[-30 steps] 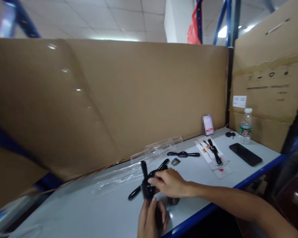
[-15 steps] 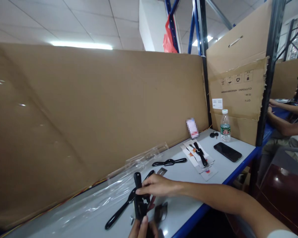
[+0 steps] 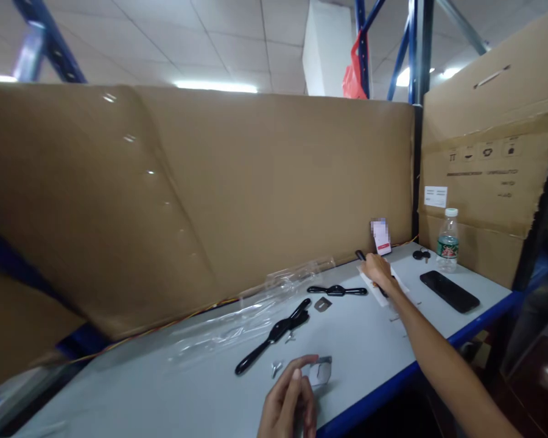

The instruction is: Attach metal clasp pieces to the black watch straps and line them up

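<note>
My right hand (image 3: 378, 269) is closed over the middle of a black spokeshave (image 3: 360, 255) above white printed cards; one handle sticks out past my fingers. Near the table's front edge, my left hand (image 3: 291, 398) is loosely curved, thumb and index finger apart, with nothing seen in it. Its index fingertip is beside a shiny metal plate (image 3: 320, 371). Another spokeshave (image 3: 278, 330) lies beyond it, with a small black piece (image 3: 300, 320) against one handle. A further spokeshave (image 3: 337, 291) lies farther back, by a small flat blade (image 3: 323, 304). Small silver thumbscrews (image 3: 276, 368) lie loose nearby.
Clear plastic sleeves (image 3: 246, 319) lie along the cardboard wall (image 3: 265, 182). A propped phone (image 3: 381, 237), keys (image 3: 421, 255), a water bottle (image 3: 447, 243) and a black phone (image 3: 449, 291) stand or lie at the right. A blue edge (image 3: 369, 396) borders the table.
My right hand has moved away from my left hand, back and right to the cards. The spokeshave held between both hands is gone from my left hand. The view has turned left.
</note>
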### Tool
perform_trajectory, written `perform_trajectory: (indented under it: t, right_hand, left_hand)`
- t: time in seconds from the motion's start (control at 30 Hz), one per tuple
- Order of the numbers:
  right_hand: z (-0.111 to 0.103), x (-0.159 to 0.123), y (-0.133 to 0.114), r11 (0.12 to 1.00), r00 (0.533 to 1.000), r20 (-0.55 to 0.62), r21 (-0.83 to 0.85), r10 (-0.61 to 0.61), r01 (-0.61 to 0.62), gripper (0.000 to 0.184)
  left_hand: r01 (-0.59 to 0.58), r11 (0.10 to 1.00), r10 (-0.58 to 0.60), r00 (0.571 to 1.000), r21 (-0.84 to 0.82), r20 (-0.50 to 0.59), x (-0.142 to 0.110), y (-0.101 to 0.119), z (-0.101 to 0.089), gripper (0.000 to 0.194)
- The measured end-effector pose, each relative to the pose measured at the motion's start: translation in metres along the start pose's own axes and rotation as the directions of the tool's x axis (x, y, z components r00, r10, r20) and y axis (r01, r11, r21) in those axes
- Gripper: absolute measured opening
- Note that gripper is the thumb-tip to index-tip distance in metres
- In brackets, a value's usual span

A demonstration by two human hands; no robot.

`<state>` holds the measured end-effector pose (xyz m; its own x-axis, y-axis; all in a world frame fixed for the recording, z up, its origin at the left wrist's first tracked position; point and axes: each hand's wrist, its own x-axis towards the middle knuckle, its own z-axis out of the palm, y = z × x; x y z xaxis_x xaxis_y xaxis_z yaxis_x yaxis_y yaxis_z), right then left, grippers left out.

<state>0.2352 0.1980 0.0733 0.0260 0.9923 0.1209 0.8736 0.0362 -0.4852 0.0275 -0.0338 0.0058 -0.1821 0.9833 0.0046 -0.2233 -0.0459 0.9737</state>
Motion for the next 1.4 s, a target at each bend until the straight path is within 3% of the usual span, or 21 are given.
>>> perform_trajectory:
  t: [0.23, 0.43, 0.6, 0.8, 0.97, 1.07, 1.17, 1.3, 1.4]
  right_hand:
    - [0.022, 0.006, 0.014, 0.973, 0.999, 0.024, -0.230, 0.031, -0.025, 0.034]
    - [0.025, 0.003, -0.004, 0.952, 0.992, -0.028, -0.286, -0.122, 0.109, 0.033]
    - [0.035, -0.007, -0.018, 0.933, 0.954, 0.179, -0.229, -0.239, 0.277, 0.032]
    - [0.041, -0.008, -0.014, 0.948, 0.903, 0.385, -0.170, -0.189, 0.271, 0.021]
    - [0.030, 0.000, -0.007, 0.985, 0.922, 0.359, -0.032, -0.148, 0.170, 0.018]
    - [0.019, 0.005, -0.006, 0.987, 0.956, 0.254, 0.105, -0.147, 0.124, 0.022]
    - [0.008, 0.006, -0.008, 0.945, 0.965, 0.154, 0.283, -0.212, 0.163, 0.023]
    - [-0.004, -0.003, -0.009, 0.816, 0.903, 0.187, 0.525, -0.386, 0.240, 0.027]
    - [-0.004, -0.011, -0.011, 0.599, 0.773, 0.288, 0.788, -0.565, 0.145, 0.024]
  left_hand:
    - [0.009, 1.000, -0.009, 0.999, -0.001, 0.041, 0.003, -0.002, -0.003, 0.054]
    - [0.007, 1.000, -0.008, 0.997, 0.012, 0.071, 0.005, -0.005, -0.007, 0.055]
    - [0.000, 1.000, -0.003, 0.998, 0.029, 0.070, 0.005, -0.005, -0.007, 0.052]
    - [0.013, 1.000, -0.014, 0.999, 0.025, 0.045, 0.004, -0.003, -0.006, 0.053]
    - [0.008, 0.999, -0.010, 0.999, 0.042, 0.050, 0.004, -0.004, -0.006, 0.055]
    - [-0.007, 1.000, 0.006, 1.000, 0.026, 0.024, 0.003, -0.003, -0.003, 0.052]
    - [-0.007, 1.000, 0.007, 1.000, -0.018, 0.001, 0.001, -0.001, -0.001, 0.047]
    - [-0.009, 0.992, 0.009, 1.000, -0.127, -0.001, 0.004, -0.001, -0.007, 0.046]
    - [0.036, 0.979, -0.030, 0.999, -0.199, 0.037, 0.010, -0.004, -0.017, 0.052]
